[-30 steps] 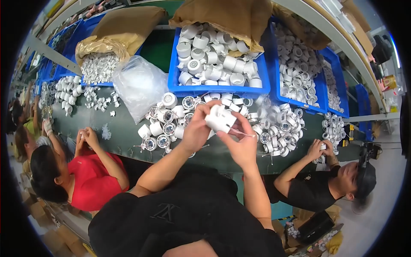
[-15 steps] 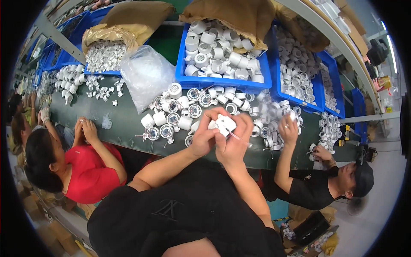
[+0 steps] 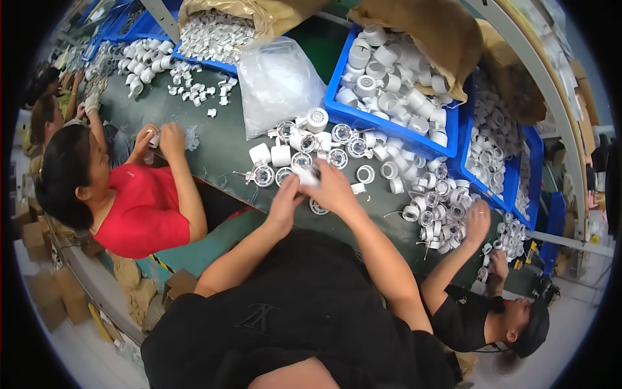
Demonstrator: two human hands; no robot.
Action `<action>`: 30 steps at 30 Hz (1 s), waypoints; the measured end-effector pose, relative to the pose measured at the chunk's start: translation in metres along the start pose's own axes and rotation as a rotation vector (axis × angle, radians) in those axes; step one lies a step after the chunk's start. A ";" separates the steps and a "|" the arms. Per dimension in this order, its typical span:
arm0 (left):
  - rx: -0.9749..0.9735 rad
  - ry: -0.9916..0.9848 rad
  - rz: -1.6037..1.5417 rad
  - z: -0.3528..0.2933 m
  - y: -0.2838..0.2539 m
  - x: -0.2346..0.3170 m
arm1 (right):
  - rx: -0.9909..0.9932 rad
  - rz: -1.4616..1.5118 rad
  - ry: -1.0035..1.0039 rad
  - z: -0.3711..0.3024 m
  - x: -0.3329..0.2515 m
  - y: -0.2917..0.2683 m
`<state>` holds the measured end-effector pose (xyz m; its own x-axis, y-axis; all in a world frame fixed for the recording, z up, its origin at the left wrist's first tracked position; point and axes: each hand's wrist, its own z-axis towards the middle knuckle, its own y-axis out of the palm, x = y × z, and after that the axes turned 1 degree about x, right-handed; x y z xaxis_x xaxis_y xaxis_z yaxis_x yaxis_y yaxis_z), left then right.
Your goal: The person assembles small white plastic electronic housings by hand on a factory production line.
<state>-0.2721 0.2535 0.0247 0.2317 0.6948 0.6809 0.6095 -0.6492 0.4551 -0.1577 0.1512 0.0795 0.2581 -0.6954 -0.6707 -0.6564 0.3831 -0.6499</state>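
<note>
The left hand (image 3: 282, 205) and right hand (image 3: 334, 188) have slid closer to the clear plastic bag (image 3: 277, 84) since the last frame, on my feed anyway. A blurry white plastic housing (image 3: 306, 174) is between them, just on the bag's near side, among round clear-faced units (image 3: 262, 175). Fingers look part-curled around it, but I can't tell which hand actually has hold.

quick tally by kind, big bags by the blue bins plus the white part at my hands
Brown paper bags by the blue bins: 3
Clear plastic bag: 1
White part between the left hand and right hand, blurred: 1
Total: 5
</note>
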 end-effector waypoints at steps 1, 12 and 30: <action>0.070 0.033 -0.023 0.002 -0.006 0.005 | 0.068 -0.006 -0.057 0.015 0.005 0.013; 0.213 0.439 0.408 0.001 0.024 0.026 | 0.775 -0.213 0.416 -0.051 0.167 -0.049; -0.654 0.245 1.656 0.080 0.245 -0.184 | 0.119 0.212 0.587 -0.285 0.114 -0.014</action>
<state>-0.1047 -0.0086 -0.0351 0.0838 -0.7548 0.6506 -0.4974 -0.5974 -0.6290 -0.3214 -0.1064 0.1138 -0.3232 -0.8015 -0.5032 -0.5585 0.5908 -0.5823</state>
